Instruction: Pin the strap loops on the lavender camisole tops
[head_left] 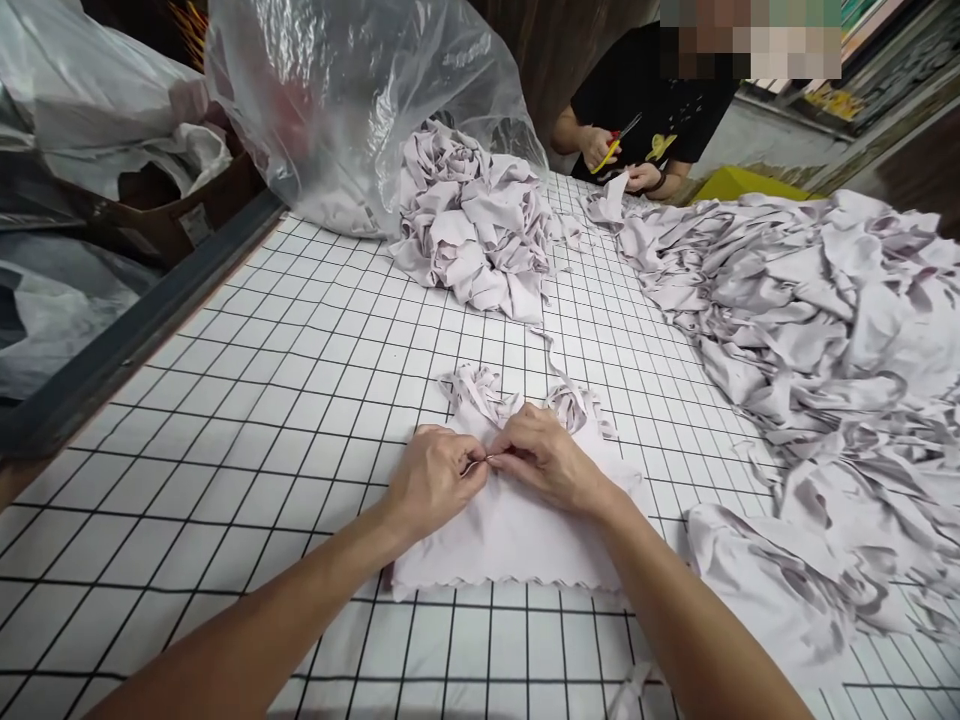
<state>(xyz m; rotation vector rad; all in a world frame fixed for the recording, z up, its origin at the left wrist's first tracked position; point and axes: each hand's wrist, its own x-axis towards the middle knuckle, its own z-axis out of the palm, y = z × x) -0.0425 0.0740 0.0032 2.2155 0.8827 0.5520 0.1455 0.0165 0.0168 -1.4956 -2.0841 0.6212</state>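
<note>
A pale pinkish-grey garment (517,545) lies on the grid-patterned table in front of me, its wavy hem towards me and gathered bunches at its two upper corners. Over its upper middle, my left hand (439,475) pinches the edge of the fabric between thumb and forefinger. Right beside it, my right hand (544,455) pinches the same edge, the fingertips of both hands almost touching. Only a thin bit of the edge shows between them. A narrow strip of cloth (551,350) runs from the right bunch towards the far pile.
A heap of similar cloth (480,220) spills from a clear plastic bag (360,90). A larger pile (810,290) covers the table's right side. Across the table, a person in black (637,90) holds yellow-and-red scissors (611,150) and cloth. A cardboard box (187,205) stands left, beyond the table edge.
</note>
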